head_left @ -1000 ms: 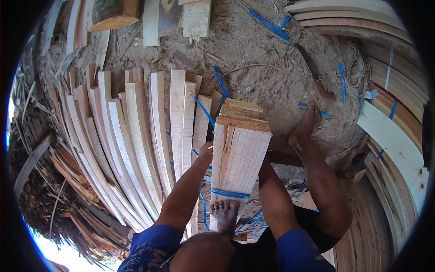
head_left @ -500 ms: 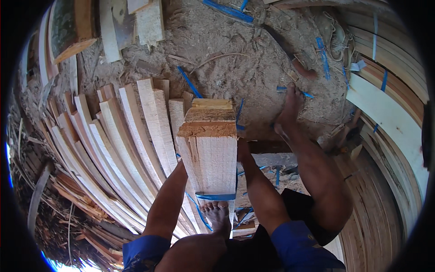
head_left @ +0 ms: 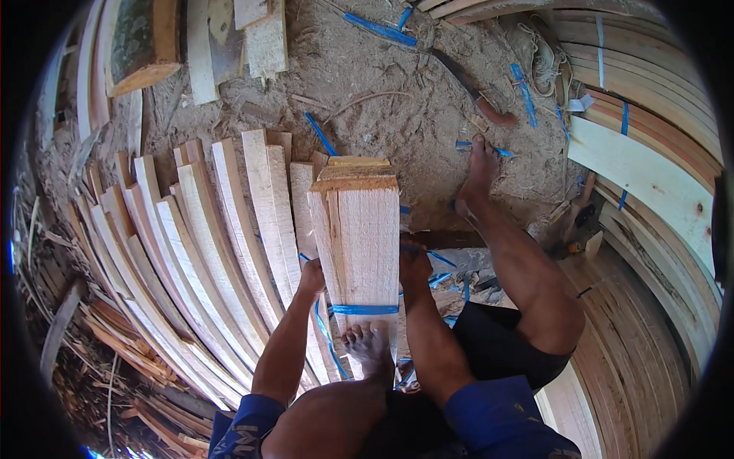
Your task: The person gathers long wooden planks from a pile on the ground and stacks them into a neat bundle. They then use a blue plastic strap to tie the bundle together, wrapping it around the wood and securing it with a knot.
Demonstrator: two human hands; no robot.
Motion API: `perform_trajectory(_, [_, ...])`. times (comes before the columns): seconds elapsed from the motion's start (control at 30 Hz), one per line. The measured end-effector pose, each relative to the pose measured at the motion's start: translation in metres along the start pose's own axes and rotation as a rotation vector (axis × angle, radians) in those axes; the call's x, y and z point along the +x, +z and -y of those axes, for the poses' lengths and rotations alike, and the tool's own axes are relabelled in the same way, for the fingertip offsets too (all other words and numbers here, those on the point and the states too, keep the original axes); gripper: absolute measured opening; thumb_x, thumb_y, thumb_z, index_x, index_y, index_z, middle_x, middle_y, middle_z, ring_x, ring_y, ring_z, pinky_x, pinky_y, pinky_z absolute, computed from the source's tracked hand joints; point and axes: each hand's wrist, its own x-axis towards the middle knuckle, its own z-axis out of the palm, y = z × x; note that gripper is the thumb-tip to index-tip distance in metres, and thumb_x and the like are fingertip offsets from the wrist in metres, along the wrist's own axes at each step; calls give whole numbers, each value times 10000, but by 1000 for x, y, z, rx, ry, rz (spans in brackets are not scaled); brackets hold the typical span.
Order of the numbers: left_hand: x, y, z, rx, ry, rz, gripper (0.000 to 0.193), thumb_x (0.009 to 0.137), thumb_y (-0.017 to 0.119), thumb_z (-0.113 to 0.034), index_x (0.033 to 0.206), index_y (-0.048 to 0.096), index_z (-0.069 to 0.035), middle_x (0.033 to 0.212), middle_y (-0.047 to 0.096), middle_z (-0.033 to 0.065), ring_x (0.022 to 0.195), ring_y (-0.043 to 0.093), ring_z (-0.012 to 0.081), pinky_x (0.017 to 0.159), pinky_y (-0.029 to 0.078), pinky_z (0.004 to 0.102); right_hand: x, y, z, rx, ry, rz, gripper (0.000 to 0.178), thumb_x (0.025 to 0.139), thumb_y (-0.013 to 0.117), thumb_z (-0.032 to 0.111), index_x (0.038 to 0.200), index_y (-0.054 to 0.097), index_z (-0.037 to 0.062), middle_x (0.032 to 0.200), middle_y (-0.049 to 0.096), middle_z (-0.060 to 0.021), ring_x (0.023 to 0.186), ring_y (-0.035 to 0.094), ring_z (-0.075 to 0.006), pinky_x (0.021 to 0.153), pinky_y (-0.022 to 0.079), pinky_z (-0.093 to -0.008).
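A thick bundle of sawn planks (head_left: 355, 245) stretches away in front of me, with a blue plastic strap (head_left: 365, 310) flat across its top. My bare left foot (head_left: 368, 350) presses on the bundle just behind the strap. At its left side my left hand (head_left: 312, 277) is closed in a fist, with blue strap showing above and below the fingers. My right hand (head_left: 414, 265) is closed against the right side, in shade. A loose blue strip lies beside it; what those fingers hold is hidden.
Many loose planks (head_left: 206, 245) fan out at the left. Stacked boards (head_left: 650, 176) line the right side. A machete (head_left: 466, 80) and blue strap scraps (head_left: 524, 93) lie on the dusty ground ahead. My right foot (head_left: 480, 172) is planted there. Wood offcuts (head_left: 130, 344) heap at lower left.
Both hands have come up along the bundle's sides and show more. The strap, earlier lower and bowed, now lies straighter and farther forward across the planks. The view has shifted slightly.
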Motion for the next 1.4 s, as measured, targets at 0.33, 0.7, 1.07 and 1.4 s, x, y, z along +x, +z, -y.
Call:
perform_trajectory(0.33, [-269,-86,-43,272,-168,-418,299,867,528,-272,676,581,-49,532,394,-54,449,330,43,428,243,224,31,-4,-2,545,400,-26,153,854,533,233,740,492,138,666,472,-33,546,471,-149,561,444,-346])
perform_trajectory(0.7, [-265,-63,-60,403,469,-469,336,851,523,-240,642,555,21,505,482,122,477,462,191,493,368,357,-46,-68,118,733,485,62,99,753,519,84,663,506,45,548,450,-70,428,430,-188,507,449,-328])
perform_trajectory(1.07, [-195,-65,-97,312,694,-398,239,808,512,-165,698,557,42,613,506,230,526,491,335,548,406,410,-53,-86,157,371,142,226,257,769,533,127,570,371,125,447,294,1,319,308,-140,429,386,-309])
perform_trajectory(1.4, [-93,-105,-117,-515,473,-448,232,839,516,-202,773,592,7,522,367,-45,410,286,62,367,204,266,78,-80,194,380,326,277,317,848,549,248,608,361,157,474,316,15,358,298,-113,430,360,-283])
